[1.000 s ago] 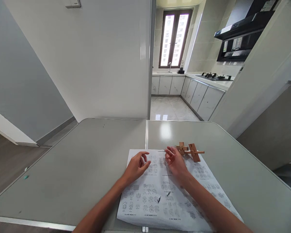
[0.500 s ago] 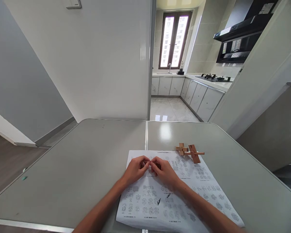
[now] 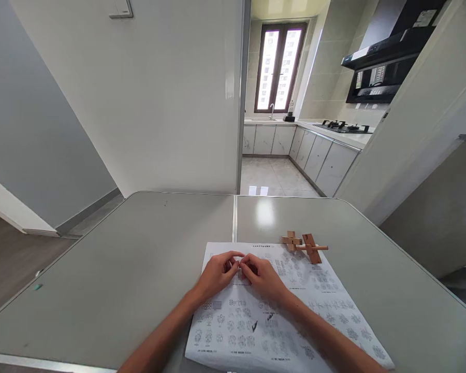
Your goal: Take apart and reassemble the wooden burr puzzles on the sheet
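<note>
My left hand and my right hand meet fingertip to fingertip over a large printed sheet of small diagrams. Both hands have their fingers curled in a pinch; whatever sits between the fingertips is too small to name. A wooden puzzle of crossed blocks on a thin rod lies at the sheet's far right corner, well clear of my right hand.
The sheet lies on a grey table with a centre seam. A small green bit sits near the table's left edge. Behind are a white wall and a doorway into a kitchen with cabinets.
A second ago my right hand was open near the wooden puzzle. It drew back left and joined my left hand in a pinch. Over the last half second both hands stayed together.
</note>
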A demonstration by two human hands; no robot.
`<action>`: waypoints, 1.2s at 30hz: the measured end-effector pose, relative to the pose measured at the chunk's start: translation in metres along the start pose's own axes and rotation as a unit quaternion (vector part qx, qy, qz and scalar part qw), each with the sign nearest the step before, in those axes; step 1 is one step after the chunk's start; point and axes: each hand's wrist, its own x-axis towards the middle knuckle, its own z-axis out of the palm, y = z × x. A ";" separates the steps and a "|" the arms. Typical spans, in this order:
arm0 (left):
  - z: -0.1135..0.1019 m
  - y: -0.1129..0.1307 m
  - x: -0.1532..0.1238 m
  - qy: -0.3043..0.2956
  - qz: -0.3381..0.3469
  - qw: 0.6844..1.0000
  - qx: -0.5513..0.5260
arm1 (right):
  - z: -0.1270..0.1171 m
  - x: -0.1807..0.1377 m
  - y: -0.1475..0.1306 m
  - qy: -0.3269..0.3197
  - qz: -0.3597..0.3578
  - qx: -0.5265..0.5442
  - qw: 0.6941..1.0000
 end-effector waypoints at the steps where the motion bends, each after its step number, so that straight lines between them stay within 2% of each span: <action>1: 0.000 0.000 0.000 -0.003 0.002 1.000 -0.001 | 0.000 0.000 0.000 0.000 -0.002 -0.001 1.000; 13: 0.001 -0.001 0.001 -0.001 0.003 1.000 -0.008 | 0.000 0.001 0.000 -0.005 -0.007 -0.016 1.000; 36: 0.000 -0.003 0.000 0.005 0.004 1.000 -0.005 | 0.001 0.002 0.002 0.000 0.004 0.027 1.000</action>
